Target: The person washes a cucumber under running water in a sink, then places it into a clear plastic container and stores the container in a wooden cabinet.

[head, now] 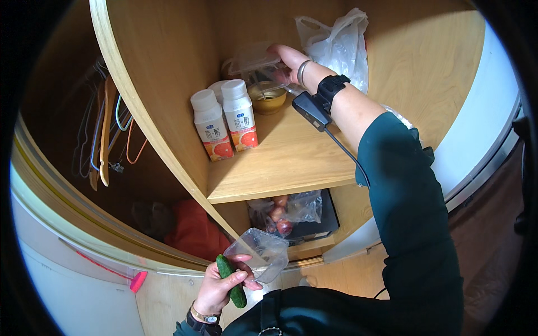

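Observation:
My left hand (220,290) is low in the view, with a small green cucumber (230,279) under its thumb. Its fingers also hold a clear plastic tub (269,252), tilted with the open side facing up. On the upper cupboard shelf, my right hand (290,63) grips the right end of a clear plastic container (256,63); some of its fingers are hidden or blurred by the plastic. Just below that container stands a gold-coloured metal bowl (270,101). To the right of my right hand sits a white plastic bag (338,46).
Printed white drink bottles (239,113) stand on the wooden shelf (290,164), left of the bowl. Bagged red-skinned fruit (277,213) lies in the lower compartment. Hangers (107,130) hang beyond the left partition (168,155). A pink brush (138,281) is near the floor. A cable (349,153) trails from my right wrist.

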The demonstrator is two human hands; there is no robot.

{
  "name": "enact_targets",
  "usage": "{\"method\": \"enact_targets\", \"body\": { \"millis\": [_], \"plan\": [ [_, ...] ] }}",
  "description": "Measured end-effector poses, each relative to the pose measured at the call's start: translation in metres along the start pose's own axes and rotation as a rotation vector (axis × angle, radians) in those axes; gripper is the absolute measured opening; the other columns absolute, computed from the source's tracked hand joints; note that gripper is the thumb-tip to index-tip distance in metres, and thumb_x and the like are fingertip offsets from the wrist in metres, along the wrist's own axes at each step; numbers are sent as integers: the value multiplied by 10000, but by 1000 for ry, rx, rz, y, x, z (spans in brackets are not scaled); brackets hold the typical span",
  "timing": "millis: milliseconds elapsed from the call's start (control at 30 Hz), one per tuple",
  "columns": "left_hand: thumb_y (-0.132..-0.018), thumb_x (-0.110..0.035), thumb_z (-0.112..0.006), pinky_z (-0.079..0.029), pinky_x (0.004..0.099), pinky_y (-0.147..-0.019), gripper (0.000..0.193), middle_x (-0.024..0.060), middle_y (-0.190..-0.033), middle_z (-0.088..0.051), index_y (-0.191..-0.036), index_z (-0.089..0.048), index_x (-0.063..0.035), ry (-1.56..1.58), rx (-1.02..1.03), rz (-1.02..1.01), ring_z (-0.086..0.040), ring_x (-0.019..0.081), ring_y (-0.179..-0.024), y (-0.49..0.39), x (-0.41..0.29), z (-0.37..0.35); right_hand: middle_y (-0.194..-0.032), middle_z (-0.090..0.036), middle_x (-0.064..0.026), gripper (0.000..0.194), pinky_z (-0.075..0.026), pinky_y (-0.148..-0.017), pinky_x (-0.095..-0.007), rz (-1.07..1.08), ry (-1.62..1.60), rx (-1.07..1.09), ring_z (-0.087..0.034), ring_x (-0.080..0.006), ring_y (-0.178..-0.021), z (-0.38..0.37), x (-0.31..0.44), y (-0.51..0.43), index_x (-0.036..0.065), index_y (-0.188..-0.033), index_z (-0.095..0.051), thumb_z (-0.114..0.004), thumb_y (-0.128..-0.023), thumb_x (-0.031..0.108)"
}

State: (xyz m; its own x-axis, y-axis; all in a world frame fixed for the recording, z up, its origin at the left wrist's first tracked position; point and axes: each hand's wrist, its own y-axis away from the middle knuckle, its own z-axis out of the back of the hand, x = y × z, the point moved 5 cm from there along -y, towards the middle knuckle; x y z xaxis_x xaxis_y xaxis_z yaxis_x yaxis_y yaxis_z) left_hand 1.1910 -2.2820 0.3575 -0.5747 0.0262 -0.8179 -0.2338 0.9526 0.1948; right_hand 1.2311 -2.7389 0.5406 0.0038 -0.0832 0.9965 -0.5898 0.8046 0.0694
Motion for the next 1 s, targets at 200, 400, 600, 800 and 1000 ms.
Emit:
{"method": "enact_targets", "body": {
  "millis": [200,400,600,800,1000],
  "plan": [
    [-884,-121,-649,-576,412,-714,364,140,-834,-641,-1208,-556,17,-11,37,30,-694,310,-761,-11,2,-6,-1228,-582,-130,474,-514,-785,-399,3,114,12,-592,-272,-1024,-10,2,12,43,-1182,-565,-607,-831,359],
    [-885,-118,-649,-578,417,-721,351,138,-844,-640,-1202,-568,10,22,71,38,-693,301,-767,-16,6,-10,-1360,-498,-127,604,-395,-940,-511,61,371,-134,-444,-292,-1229,2,19,25,105,-1330,-512,-622,-811,394],
    [-893,-105,-639,-571,399,-738,332,139,-861,-645,-1196,-570,12,37,103,26,-696,286,-770,-14,5,-11,-1279,-540,-76,585,-398,-900,-466,78,363,-110,-464,-256,-1151,5,17,35,123,-1272,-545,-623,-800,459],
    [-900,-68,-628,-557,357,-759,315,123,-881,-654,-1194,-561,24,82,100,36,-705,271,-787,-8,2,-12,-1288,-508,-85,633,-393,-930,-447,17,399,-53,-459,-261,-1165,0,14,36,162,-1309,-506,-586,-805,537],
    [-881,-54,-648,-558,359,-743,291,107,-860,-647,-1149,-571,30,109,139,-2,-700,252,-769,-3,-1,-9,-1346,-492,-134,662,-437,-905,-458,143,424,-203,-492,-298,-1178,12,25,35,128,-1358,-482,-546,-838,532]
  ]
}}
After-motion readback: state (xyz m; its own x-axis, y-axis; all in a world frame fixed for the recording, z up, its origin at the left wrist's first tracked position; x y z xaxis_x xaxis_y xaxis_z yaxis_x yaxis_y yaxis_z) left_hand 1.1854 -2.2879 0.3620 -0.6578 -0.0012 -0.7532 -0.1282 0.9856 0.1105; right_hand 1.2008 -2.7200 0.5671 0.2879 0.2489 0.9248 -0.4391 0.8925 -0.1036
